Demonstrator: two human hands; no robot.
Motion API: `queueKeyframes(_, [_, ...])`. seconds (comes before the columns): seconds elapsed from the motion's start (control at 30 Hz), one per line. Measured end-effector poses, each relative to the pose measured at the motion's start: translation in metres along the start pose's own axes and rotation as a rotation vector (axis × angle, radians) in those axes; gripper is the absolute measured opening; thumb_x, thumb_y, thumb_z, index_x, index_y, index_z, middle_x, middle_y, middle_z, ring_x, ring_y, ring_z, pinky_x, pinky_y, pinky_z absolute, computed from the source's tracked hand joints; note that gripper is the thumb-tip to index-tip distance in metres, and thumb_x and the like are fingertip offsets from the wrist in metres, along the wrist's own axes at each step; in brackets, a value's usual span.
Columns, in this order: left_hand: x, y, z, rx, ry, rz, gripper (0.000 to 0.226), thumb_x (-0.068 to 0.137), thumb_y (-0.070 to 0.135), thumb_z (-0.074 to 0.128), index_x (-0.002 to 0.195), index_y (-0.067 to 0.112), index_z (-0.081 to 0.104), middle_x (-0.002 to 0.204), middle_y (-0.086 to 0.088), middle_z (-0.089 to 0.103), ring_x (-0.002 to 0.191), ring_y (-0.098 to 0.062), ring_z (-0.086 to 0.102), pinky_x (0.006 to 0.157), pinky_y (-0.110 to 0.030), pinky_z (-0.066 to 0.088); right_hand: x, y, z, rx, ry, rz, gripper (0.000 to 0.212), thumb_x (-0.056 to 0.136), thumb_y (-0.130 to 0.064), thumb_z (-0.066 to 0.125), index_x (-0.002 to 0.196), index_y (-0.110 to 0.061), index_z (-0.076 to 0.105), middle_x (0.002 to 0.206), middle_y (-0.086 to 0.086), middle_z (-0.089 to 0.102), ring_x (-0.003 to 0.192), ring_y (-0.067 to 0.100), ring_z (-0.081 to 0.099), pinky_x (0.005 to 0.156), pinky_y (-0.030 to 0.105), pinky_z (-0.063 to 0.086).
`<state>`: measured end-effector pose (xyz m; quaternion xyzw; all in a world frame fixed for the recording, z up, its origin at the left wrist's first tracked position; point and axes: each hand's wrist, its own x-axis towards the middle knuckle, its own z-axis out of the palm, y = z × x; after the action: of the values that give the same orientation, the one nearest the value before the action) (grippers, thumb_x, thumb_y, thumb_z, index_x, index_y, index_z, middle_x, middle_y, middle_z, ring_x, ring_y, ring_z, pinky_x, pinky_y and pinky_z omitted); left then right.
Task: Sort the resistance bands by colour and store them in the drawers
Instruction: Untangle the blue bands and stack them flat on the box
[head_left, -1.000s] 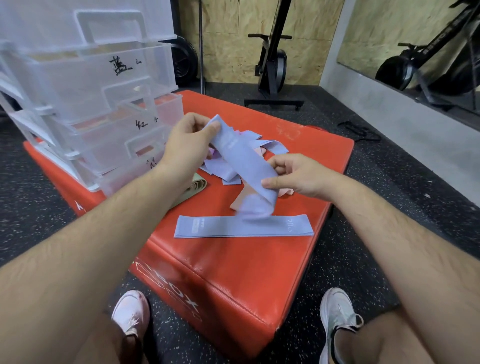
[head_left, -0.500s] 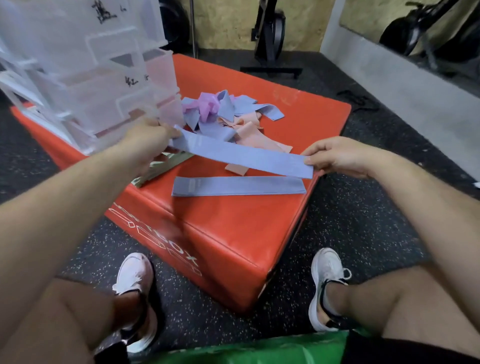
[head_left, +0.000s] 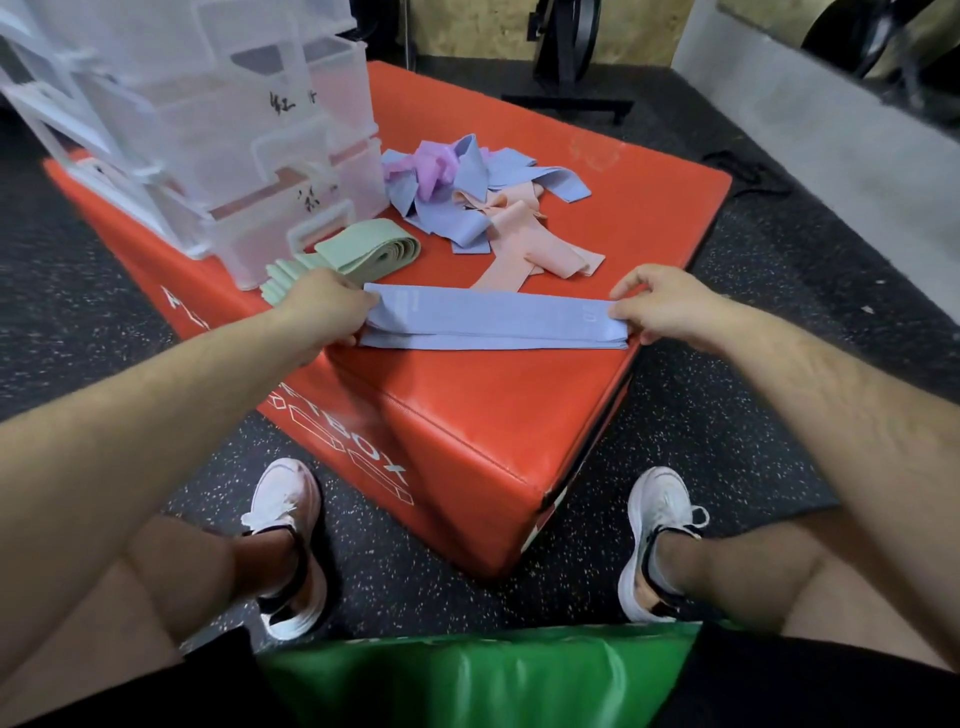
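Two blue resistance bands (head_left: 493, 321) lie flat, one stacked on the other, near the front edge of the red foam box (head_left: 467, 415). My left hand (head_left: 324, 306) pinches the top band's left end. My right hand (head_left: 657, 304) pinches its right end. Behind them a mixed pile of blue, pink and peach bands (head_left: 478, 197) sits on the box. Folded green bands (head_left: 358, 252) lie beside the clear plastic drawer unit (head_left: 218, 130), which stands at the back left with handwritten labels on its drawers.
The box's right corner drops off just beyond my right hand. My two white shoes (head_left: 288, 540) rest on the speckled black floor. A green pad (head_left: 467, 675) is under me. A black machine stand (head_left: 566, 62) and a grey wall lie beyond.
The blue band I held stretched in the air has come down onto the blue band lying on the box, both hands still at its ends. The camera has tilted further down.
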<state>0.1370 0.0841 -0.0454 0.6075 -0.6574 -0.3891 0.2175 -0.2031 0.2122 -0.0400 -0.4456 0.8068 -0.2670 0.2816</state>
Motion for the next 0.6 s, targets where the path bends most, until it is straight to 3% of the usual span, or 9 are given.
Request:
queueKeyframes(0.13, [0.002,0.003,-0.001,-0.11,-0.035,-0.013,0.01,0.09,0.009,0.06,0.082,0.003,0.06,0.079,-0.015,0.058,0.065,-0.027,0.059,0.047,-0.026,0.056,0.003,-0.002,-0.001,0.028,0.004,0.038,0.011,0.09,-0.011,0.06,0.099,-0.017,0.059,0.1,0.011,0.064,0.075,0.023,0.065,0.06,0.034,0.059])
queueKeyframes(0.23, [0.003,0.002,0.0,-0.102,-0.037,-0.009,0.009,0.09,0.005,0.059,0.082,0.002,0.06,0.078,-0.013,0.056,0.061,-0.024,0.057,0.043,-0.023,0.055,0.003,-0.003,0.0,0.002,-0.008,0.031,0.013,0.09,-0.011,0.06,0.101,-0.016,0.059,0.101,0.01,0.062,0.076,0.023,0.065,0.066,0.038,0.062])
queueKeyframes(0.37, [0.006,-0.007,0.0,0.051,0.001,0.058,0.015,0.088,0.017,0.063,0.078,0.007,0.061,0.075,-0.018,0.063,0.059,-0.03,0.064,0.066,-0.036,0.06,-0.001,-0.003,0.0,-0.06,-0.024,0.008,0.015,0.09,-0.013,0.063,0.105,-0.016,0.059,0.094,0.009,0.065,0.065,0.025,0.066,0.076,0.045,0.063])
queueKeyframes(0.5, [0.007,-0.012,-0.003,0.18,0.026,0.153,0.027,0.082,0.028,0.064,0.08,0.001,0.063,0.068,-0.012,0.061,0.056,-0.032,0.062,0.064,-0.046,0.056,-0.006,-0.005,0.001,-0.135,-0.025,-0.057,0.013,0.091,-0.015,0.065,0.103,-0.017,0.061,0.086,0.009,0.07,0.06,0.022,0.067,0.075,0.045,0.062])
queueKeyframes(0.6, [0.007,-0.015,-0.002,0.264,0.072,0.225,0.024,0.084,0.028,0.069,0.089,0.01,0.054,0.082,-0.009,0.064,0.07,-0.029,0.063,0.071,-0.043,0.053,-0.008,-0.005,0.002,-0.184,-0.025,-0.109,0.009,0.09,-0.015,0.067,0.097,-0.019,0.064,0.075,0.006,0.069,0.058,0.023,0.068,0.075,0.046,0.062])
